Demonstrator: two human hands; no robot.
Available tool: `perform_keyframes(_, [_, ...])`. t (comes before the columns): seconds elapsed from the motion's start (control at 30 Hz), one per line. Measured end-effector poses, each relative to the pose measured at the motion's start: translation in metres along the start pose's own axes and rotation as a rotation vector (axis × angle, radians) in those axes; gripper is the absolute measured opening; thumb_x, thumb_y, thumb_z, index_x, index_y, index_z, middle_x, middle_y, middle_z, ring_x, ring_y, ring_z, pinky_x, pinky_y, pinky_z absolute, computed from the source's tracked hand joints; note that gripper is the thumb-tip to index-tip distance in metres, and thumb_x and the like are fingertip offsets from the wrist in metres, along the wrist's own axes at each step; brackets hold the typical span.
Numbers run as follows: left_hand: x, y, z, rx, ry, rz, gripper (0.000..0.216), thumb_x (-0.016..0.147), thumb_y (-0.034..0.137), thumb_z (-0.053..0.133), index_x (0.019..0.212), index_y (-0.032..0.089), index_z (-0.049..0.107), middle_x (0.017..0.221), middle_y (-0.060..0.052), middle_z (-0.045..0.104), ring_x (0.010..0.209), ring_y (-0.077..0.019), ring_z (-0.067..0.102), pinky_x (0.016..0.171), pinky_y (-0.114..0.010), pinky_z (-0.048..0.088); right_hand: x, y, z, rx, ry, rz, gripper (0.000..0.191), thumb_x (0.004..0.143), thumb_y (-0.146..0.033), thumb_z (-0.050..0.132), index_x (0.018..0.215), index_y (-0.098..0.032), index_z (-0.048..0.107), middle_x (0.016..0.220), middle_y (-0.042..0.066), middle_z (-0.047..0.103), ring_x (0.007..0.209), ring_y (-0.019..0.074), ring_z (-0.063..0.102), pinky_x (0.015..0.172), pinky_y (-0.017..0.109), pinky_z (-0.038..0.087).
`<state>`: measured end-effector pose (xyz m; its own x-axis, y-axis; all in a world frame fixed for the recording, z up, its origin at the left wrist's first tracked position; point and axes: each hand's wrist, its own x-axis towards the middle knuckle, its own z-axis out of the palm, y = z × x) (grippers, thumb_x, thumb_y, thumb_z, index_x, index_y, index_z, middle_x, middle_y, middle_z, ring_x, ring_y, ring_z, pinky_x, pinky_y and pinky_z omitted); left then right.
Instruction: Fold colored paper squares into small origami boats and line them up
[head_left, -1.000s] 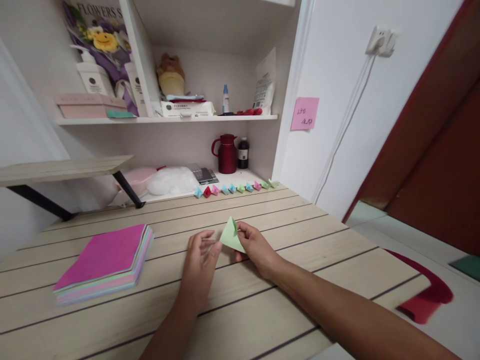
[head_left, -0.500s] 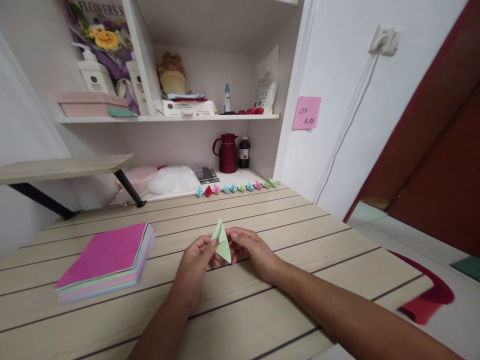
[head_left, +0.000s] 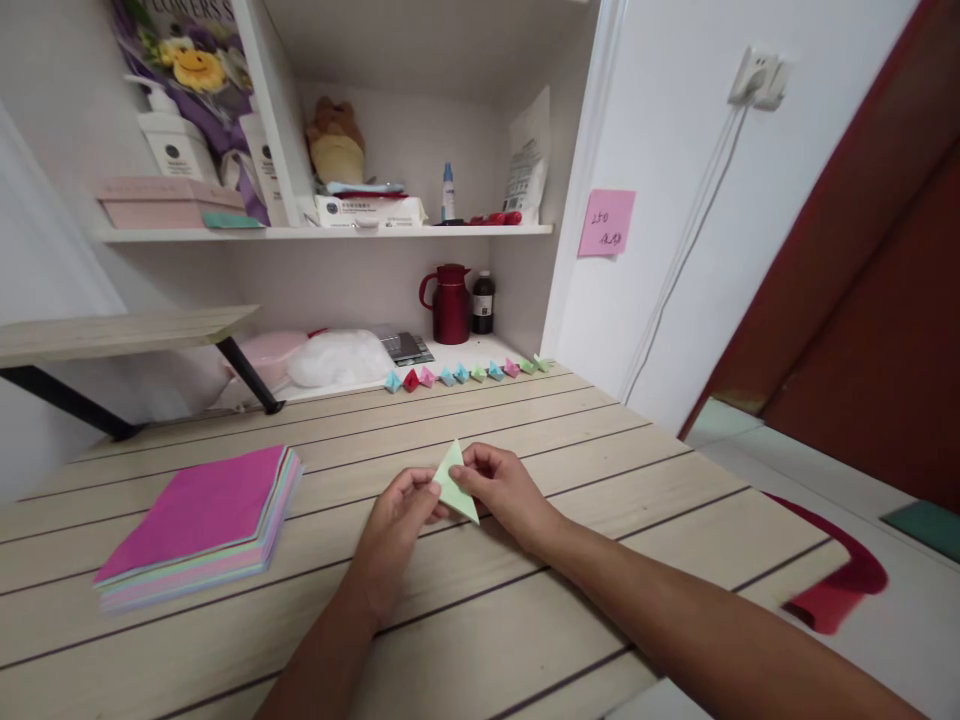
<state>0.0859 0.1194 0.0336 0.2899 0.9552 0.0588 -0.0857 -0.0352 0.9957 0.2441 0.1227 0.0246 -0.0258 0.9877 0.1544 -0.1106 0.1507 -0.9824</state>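
A light green sheet of origami paper [head_left: 457, 495], folded into a triangle, is held just above the wooden table [head_left: 360, 450]. My left hand [head_left: 401, 515] pinches its left edge between thumb and fingers. From the right, my right hand [head_left: 501, 490] grips the same paper, thumb pressed on the front face and fingers behind it. The fingers behind the paper are partly hidden. Left of my hands lies a stack of square coloured paper [head_left: 199, 515] with a magenta sheet on top.
A row of small folded paper pieces [head_left: 461, 373] in several colours lines the table's back edge. Behind stand a red jug [head_left: 451, 308] and a dark bottle [head_left: 483, 303]. At the left is a small raised wooden shelf [head_left: 127, 333] on black legs.
My right thumb has come onto the paper's front face, where the right fingers were beside it before. The triangle has turned, showing a flatter face. The view has shifted slightly.
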Motion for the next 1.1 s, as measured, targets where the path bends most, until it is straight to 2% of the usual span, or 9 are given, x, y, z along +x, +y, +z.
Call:
perform_keyframes(0.17, [0.005, -0.009, -0.005, -0.071, 0.061, 0.003, 0.023, 0.075, 0.037, 0.073, 0.077, 0.016, 0.064, 0.070, 0.001, 0.064, 0.067, -0.0126, 0.057, 0.070, -0.025, 0.046, -0.004, -0.005, 0.001, 0.047, -0.133, -0.003, 0.040, 0.075, -0.054, 0.071, 0.073, -0.016, 0.060, 0.061, -0.003, 0.054, 0.054, 0.0087, 0.047, 0.051, 0.021, 0.039])
perform_keyframes(0.27, [0.006, -0.009, -0.011, -0.245, 0.015, -0.025, 0.022, 0.078, 0.036, 0.071, 0.077, 0.016, 0.063, 0.075, -0.002, 0.067, 0.073, -0.0140, 0.059, 0.076, -0.027, 0.047, -0.006, -0.009, 0.000, 0.119, -0.241, -0.014, 0.042, 0.083, -0.057, 0.061, 0.086, -0.016, 0.066, 0.069, 0.000, 0.059, 0.059, 0.0099, 0.051, 0.055, 0.022, 0.043])
perform_keyframes(0.37, [0.006, -0.005, -0.017, -0.356, -0.055, -0.034, 0.019, 0.081, 0.032, 0.069, 0.077, 0.015, 0.062, 0.082, -0.004, 0.069, 0.080, -0.0156, 0.062, 0.082, -0.029, 0.047, -0.004, -0.009, -0.002, 0.185, -0.292, -0.019, 0.037, 0.079, -0.047, 0.071, 0.101, -0.018, 0.067, 0.073, -0.001, 0.062, 0.059, 0.0092, 0.053, 0.057, 0.023, 0.046])
perform_keyframes(0.53, [0.007, -0.004, -0.022, -0.408, -0.110, -0.054, 0.017, 0.084, 0.031, 0.067, 0.081, 0.015, 0.063, 0.085, -0.005, 0.071, 0.085, -0.0173, 0.064, 0.087, -0.032, 0.046, -0.003, -0.003, -0.001, 0.290, -0.336, 0.012, 0.036, 0.069, -0.034, 0.082, 0.097, -0.018, 0.066, 0.074, -0.002, 0.061, 0.059, 0.0086, 0.057, 0.056, 0.022, 0.049])
perform_keyframes(0.7, [0.008, -0.005, -0.021, -0.403, -0.150, -0.073, 0.019, 0.084, 0.034, 0.067, 0.082, 0.015, 0.065, 0.087, -0.006, 0.071, 0.085, -0.0178, 0.064, 0.087, -0.032, 0.045, -0.004, -0.003, 0.001, 0.279, -0.341, 0.013, 0.034, 0.071, -0.035, 0.080, 0.097, -0.017, 0.065, 0.073, -0.002, 0.061, 0.059, 0.0097, 0.057, 0.056, 0.024, 0.049])
perform_keyframes(0.83, [0.007, -0.006, -0.019, -0.315, -0.100, -0.062, 0.018, 0.080, 0.033, 0.070, 0.082, 0.016, 0.066, 0.086, -0.004, 0.071, 0.085, -0.0167, 0.063, 0.086, -0.030, 0.045, -0.004, -0.005, 0.000, 0.179, -0.282, -0.018, 0.029, 0.074, -0.033, 0.076, 0.093, -0.016, 0.064, 0.071, -0.003, 0.059, 0.060, 0.0085, 0.054, 0.057, 0.021, 0.045])
perform_keyframes(0.93, [0.008, -0.008, -0.017, -0.152, -0.085, -0.053, 0.021, 0.077, 0.036, 0.071, 0.084, 0.016, 0.068, 0.084, -0.004, 0.070, 0.084, -0.0175, 0.061, 0.084, -0.030, 0.046, -0.004, -0.004, -0.001, 0.020, -0.252, -0.083, 0.022, 0.074, -0.029, 0.074, 0.084, -0.016, 0.061, 0.067, -0.005, 0.055, 0.058, 0.0075, 0.051, 0.054, 0.018, 0.041])
perform_keyframes(1.03, [0.010, -0.010, -0.017, 0.130, -0.052, 0.013, 0.022, 0.079, 0.038, 0.065, 0.081, 0.017, 0.067, 0.081, -0.003, 0.066, 0.080, -0.0186, 0.060, 0.079, -0.032, 0.046, -0.007, -0.001, -0.001, -0.158, -0.202, -0.075, 0.016, 0.078, -0.028, 0.067, 0.077, -0.018, 0.055, 0.057, -0.007, 0.049, 0.047, 0.0082, 0.049, 0.046, 0.019, 0.039])
perform_keyframes(1.1, [0.009, -0.010, -0.016, 0.380, 0.056, 0.145, 0.014, 0.076, 0.033, 0.063, 0.074, 0.018, 0.063, 0.081, -0.003, 0.061, 0.078, -0.0195, 0.058, 0.077, -0.033, 0.046, -0.010, 0.000, 0.000, -0.284, -0.151, -0.034, 0.013, 0.079, -0.025, 0.061, 0.074, -0.020, 0.051, 0.052, -0.009, 0.045, 0.041, 0.0083, 0.047, 0.043, 0.019, 0.035])
